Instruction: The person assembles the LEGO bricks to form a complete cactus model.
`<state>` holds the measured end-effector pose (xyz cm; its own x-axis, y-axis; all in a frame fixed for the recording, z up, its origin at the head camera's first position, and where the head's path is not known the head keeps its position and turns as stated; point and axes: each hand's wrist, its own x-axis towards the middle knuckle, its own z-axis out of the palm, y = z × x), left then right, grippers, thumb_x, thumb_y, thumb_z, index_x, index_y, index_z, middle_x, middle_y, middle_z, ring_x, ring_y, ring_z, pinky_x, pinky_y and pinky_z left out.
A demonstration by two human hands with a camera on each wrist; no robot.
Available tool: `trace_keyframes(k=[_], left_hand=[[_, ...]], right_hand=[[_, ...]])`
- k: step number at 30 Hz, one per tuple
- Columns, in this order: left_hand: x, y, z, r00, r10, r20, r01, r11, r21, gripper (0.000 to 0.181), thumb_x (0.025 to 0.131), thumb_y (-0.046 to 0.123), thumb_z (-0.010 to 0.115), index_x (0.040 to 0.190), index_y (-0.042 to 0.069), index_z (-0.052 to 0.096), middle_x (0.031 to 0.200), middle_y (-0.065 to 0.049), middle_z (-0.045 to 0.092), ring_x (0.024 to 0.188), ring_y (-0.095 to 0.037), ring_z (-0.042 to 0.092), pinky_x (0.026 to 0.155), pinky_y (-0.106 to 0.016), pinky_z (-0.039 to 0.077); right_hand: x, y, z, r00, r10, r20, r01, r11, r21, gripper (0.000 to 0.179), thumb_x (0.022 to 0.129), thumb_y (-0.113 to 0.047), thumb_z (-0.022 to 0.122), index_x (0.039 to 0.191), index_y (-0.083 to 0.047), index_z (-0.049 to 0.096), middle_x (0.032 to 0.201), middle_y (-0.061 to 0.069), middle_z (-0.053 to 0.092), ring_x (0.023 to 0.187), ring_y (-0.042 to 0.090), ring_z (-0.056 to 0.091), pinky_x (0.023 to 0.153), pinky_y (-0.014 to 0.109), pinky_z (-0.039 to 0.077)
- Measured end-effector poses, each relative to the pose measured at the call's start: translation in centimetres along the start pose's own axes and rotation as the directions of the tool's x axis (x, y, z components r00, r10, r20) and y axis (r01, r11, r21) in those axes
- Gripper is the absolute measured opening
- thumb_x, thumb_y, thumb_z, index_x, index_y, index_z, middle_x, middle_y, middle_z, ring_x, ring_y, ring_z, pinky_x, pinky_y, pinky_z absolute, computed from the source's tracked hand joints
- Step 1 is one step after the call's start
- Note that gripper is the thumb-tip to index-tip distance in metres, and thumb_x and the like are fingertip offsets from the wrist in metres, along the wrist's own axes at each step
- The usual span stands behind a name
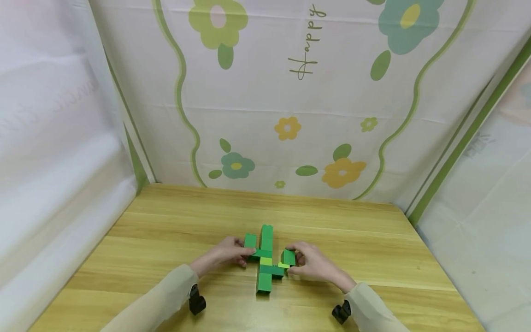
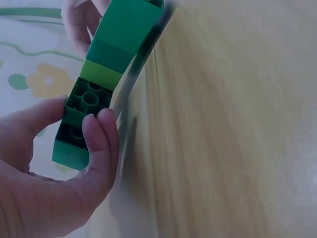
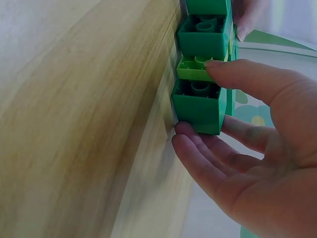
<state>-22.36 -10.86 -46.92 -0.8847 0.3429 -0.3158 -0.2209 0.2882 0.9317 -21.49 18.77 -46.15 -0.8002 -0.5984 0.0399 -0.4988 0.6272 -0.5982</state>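
Observation:
A building-block figure, mostly green, lies on the wooden table with its long column (image 1: 265,280) pointing away from me. A lime block (image 1: 266,261) sits mid-column, and a side branch sticks out on either side. My left hand (image 1: 230,252) grips the left branch, whose green end block (image 1: 250,240) stands beyond the thumb; the left wrist view shows hollow undersides between thumb and fingers (image 2: 101,141). At the right branch, my right hand (image 1: 311,263) pinches the outer green block (image 1: 289,257). Its thumb presses a thin lime block (image 3: 190,73), and fingers support the green block (image 3: 198,111) from the outer side.
Bare tabletop (image 1: 174,221) surrounds the figure. Behind it hangs a white cloth (image 1: 249,97) printed with flowers, and pale cloth walls (image 1: 489,221) close off both sides. Each wrist carries a small black camera (image 1: 197,302).

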Motion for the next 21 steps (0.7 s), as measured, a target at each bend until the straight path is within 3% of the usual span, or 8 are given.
trace_keyframes(k=[8,13,21], left_hand=[[-0.52,0.67,0.2,0.994,0.066,-0.081,-0.048,0.976,0.211,0.051,0.089,0.027,0.074,0.119,-0.009,0.054,0.099,-0.017,0.069,0.07,-0.02,0.069,0.074,-0.037,0.06],[-0.7,0.82,0.39,0.991,0.084,-0.1,-0.056,0.965,0.254,0.051,0.088,0.026,0.075,0.12,-0.01,0.055,0.098,-0.017,0.068,0.067,-0.021,0.068,0.072,-0.037,0.06],[-0.55,0.86,0.04,0.991,0.107,-0.076,-0.08,0.953,0.293,0.056,0.087,0.03,0.076,0.118,-0.01,0.054,0.088,-0.012,0.068,0.062,-0.017,0.067,0.072,-0.033,0.059]], right_hand=[[0.34,-0.07,-0.09,1.0,0.002,0.01,-0.002,1.0,0.014,0.056,0.083,-0.019,0.08,0.129,0.004,0.058,0.115,0.013,0.065,0.091,0.021,0.065,0.073,0.027,0.058],[0.47,-0.04,-0.11,1.0,-0.002,0.017,0.002,1.0,0.025,0.052,0.083,-0.017,0.079,0.127,0.003,0.06,0.11,0.01,0.066,0.088,0.018,0.065,0.07,0.02,0.056],[0.51,0.12,-0.08,1.0,-0.014,0.012,0.014,1.0,-0.01,0.048,0.083,-0.014,0.076,0.126,0.002,0.061,0.106,0.009,0.067,0.084,0.017,0.064,0.067,0.017,0.052]])
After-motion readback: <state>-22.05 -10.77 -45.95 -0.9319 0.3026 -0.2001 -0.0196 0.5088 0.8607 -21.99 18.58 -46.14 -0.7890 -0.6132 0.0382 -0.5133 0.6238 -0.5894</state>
